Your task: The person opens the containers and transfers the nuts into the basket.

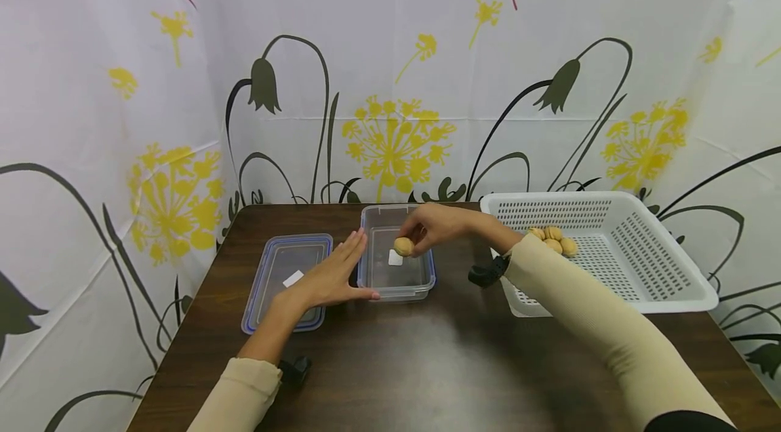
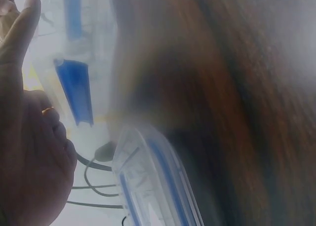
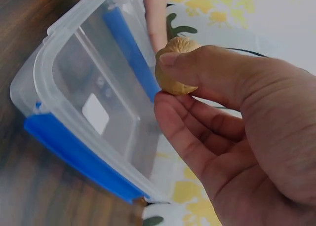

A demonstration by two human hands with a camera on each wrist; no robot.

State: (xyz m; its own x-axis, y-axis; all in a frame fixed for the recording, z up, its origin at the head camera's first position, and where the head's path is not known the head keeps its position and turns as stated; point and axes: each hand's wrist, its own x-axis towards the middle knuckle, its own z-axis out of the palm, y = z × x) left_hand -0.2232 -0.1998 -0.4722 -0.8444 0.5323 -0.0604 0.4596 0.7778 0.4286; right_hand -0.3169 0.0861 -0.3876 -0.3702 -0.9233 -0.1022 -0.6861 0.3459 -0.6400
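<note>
My right hand point(image 1: 436, 223) pinches a tan walnut point(image 3: 175, 73) between thumb and fingertips. It holds the nut above a clear plastic container point(image 1: 396, 294) with blue strips along its sides. A white label point(image 3: 95, 113) shows through the container's base. At the container's left side is my left hand point(image 1: 326, 281), fingers extended and thumb spread toward the near corner. Only part of that hand point(image 2: 37, 157) appears at the left edge of the left wrist view. Beneath the left forearm and hand lies a clear, blue-edged lid point(image 1: 283, 259), partly covered by them.
To the right stands a white perforated basket point(image 1: 659, 283) with several walnuts point(image 1: 553, 233) at its left end, and the right forearm passes in front of it. All of this sits on a dark wooden table point(image 1: 427, 364). A flower-patterned cloth point(image 1: 378, 25) hangs behind.
</note>
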